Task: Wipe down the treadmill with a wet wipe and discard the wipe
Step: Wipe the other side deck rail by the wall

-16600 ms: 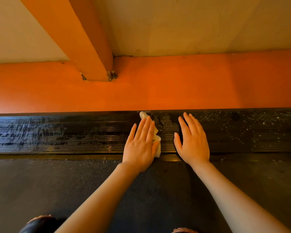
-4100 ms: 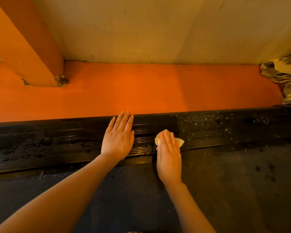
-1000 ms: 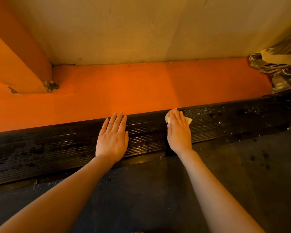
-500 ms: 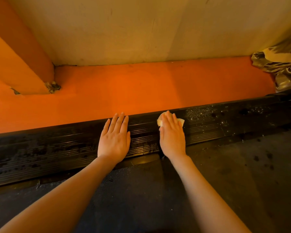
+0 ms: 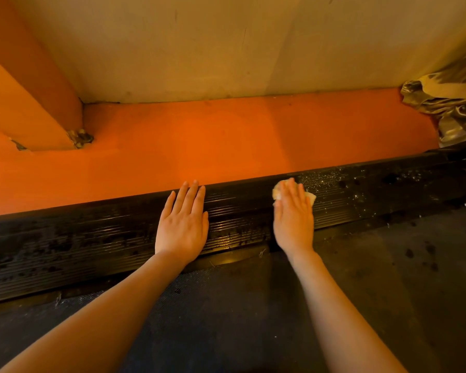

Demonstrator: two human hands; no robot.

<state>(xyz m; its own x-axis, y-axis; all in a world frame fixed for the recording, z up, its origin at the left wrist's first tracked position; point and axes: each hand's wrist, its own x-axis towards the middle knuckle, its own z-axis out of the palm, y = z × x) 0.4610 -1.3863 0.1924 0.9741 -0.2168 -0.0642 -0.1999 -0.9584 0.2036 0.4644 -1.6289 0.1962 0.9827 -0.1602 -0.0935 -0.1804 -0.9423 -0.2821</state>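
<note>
**Both hands flat on the treadmill's side rail**

The left hand (image 5: 182,228) lay palm-down on the ribbed black rail (image 5: 92,238), its fingers (image 5: 190,195) straight and close together, tips reaching the rail's far edge. It held nothing.

The right hand (image 5: 293,218) lay flat on the same rail, a little to the right of the left and apart from it. Its fingers (image 5: 293,195) were straight and together, pressing the wipe (image 5: 310,197) down onto the ribs. The wipe was a pale, crumpled wad, mostly hidden under the fingers, with bits showing past the fingertips and at the right side of the hand.

To the right of the wipe the rail was speckled with pale specks and dark blotches (image 5: 342,183). Between the hands and to the left the ribs looked glossy, with dark patches further left.

On the near side of the rail lay the dark, textured belt (image 5: 240,319), crossed by both forearms; a few dark spots marked it at the right. Beyond the rail ran an orange floor (image 5: 199,146), meeting a beige wall (image 5: 226,49). An orange upright (image 5: 30,103) slanted in at upper left, its foot on the floor. A crumpled, shiny cloth (image 5: 449,103) sat at the far right edge, by the rail's end.
</note>
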